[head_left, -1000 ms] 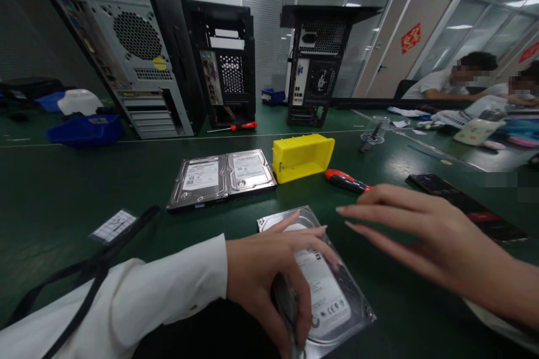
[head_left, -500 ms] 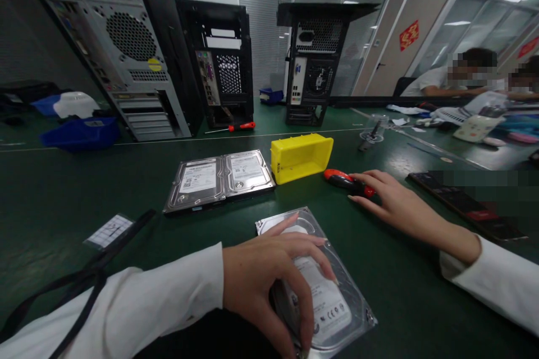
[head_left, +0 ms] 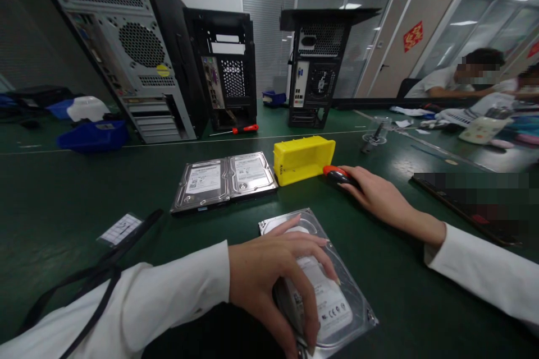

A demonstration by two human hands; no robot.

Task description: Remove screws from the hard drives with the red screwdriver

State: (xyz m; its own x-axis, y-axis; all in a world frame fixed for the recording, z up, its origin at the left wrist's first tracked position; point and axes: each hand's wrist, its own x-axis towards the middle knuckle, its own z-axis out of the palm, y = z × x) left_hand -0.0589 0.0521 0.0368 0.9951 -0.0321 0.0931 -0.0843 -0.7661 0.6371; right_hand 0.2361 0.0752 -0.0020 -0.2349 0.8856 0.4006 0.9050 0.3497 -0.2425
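Observation:
My left hand (head_left: 273,275) lies over a silver hard drive (head_left: 328,303) with a white label, close in front of me. Its outer fingers rest spread on the drive's top. Thumb and index finger come together at the near edge, where a small shiny bit shows that I cannot make out. Farther right, my right hand (head_left: 374,193) is closed round a red-and-black tool (head_left: 336,174) lying beside the yellow bin; its working end is hidden. Two more hard drives (head_left: 206,185) lie side by side, labels up, left of the yellow plastic bin (head_left: 301,160).
Computer cases (head_left: 229,73) stand along the back, with a red-handled screwdriver (head_left: 244,129) before them. A blue bin (head_left: 92,136) sits left. A clear container (head_left: 376,132) and a dark flat device (head_left: 458,207) are at right. Another person (head_left: 446,81) sits beyond.
My right hand has moved left along the red-and-black tool and closed further round it. My left hand stays on the hard drive. The view has shifted slightly.

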